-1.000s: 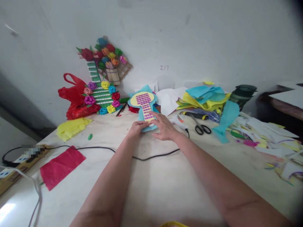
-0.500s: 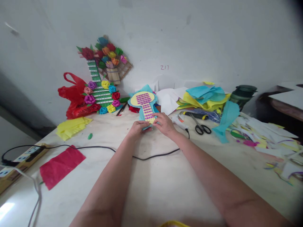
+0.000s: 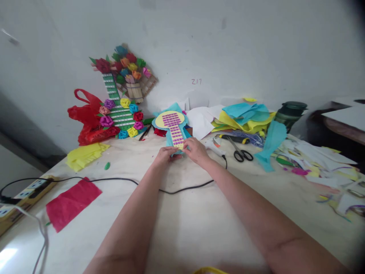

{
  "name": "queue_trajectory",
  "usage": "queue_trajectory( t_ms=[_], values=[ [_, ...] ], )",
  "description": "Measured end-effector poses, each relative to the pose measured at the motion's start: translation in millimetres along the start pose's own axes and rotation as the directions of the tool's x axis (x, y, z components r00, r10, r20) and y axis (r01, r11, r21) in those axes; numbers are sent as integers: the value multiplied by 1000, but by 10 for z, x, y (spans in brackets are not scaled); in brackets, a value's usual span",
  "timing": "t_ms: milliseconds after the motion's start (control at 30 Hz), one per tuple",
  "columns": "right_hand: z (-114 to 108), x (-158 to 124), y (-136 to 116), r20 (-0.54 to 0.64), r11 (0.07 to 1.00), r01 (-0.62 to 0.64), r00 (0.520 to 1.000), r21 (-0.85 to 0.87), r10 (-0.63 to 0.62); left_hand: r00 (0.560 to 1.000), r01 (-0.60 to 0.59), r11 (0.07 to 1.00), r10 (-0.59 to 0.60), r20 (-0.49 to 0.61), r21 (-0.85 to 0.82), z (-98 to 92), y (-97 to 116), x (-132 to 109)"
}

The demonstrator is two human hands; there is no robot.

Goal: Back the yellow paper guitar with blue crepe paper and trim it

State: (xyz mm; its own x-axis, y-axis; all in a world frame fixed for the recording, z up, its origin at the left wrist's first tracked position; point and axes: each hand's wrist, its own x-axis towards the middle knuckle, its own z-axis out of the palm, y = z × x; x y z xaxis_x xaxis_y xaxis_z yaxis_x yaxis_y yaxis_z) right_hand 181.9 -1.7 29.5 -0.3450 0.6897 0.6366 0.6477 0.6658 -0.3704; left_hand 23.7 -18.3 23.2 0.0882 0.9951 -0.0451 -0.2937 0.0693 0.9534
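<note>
Both hands are at the near end of a pale yellow paper cutout (image 3: 161, 119), which has a wide oval top and a narrow stem lined with rows of purple strips. Blue crepe paper (image 3: 186, 134) spreads out behind it. My left hand (image 3: 165, 156) pinches the lower left corner of the stem, its fingers partly under the edge. At the lower right corner, the fingers of my right hand (image 3: 196, 151) are pressed together on the stem's end. The cutout leans with its oval end away from me. To the right of my right hand lies a white glue gun (image 3: 215, 147).
A black cord (image 3: 188, 188) crosses the table under my forearms from a power strip (image 3: 31, 190). Black-handled scissors (image 3: 242, 155), paper scraps (image 3: 319, 163) and a dark bottle (image 3: 291, 114) are on the right. Paper-flower crafts (image 3: 122, 116), a red bag (image 3: 88, 118) and red crepe paper (image 3: 73, 203) are left.
My right fingers have shifted slightly down and closer together at the stem's end. My left hand keeps its hold. The whole view has moved slightly.
</note>
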Motion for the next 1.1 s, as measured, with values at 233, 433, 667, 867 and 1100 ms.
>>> queue_trajectory(
  t_ms=[233,433,667,867,1100],
  values=[
    [101,13,158,12,992,-35,999,123,33,1000,-13,1000,12,13,18,-1,-6,-8],
    [174,35,232,10,957,-65,998,282,64,999,-29,999,28,16,36,-2,-11,-10],
    [174,22,228,4,940,-102,994,326,107,997,-16,996,9,76,90,-38,-12,8],
    [129,15,198,0,946,-98,995,307,103,999,-15,987,9,38,163,-7,-10,-20],
    [159,14,227,-21,959,-63,997,276,72,994,-84,962,100,-49,260,11,-89,16]
  ],
)
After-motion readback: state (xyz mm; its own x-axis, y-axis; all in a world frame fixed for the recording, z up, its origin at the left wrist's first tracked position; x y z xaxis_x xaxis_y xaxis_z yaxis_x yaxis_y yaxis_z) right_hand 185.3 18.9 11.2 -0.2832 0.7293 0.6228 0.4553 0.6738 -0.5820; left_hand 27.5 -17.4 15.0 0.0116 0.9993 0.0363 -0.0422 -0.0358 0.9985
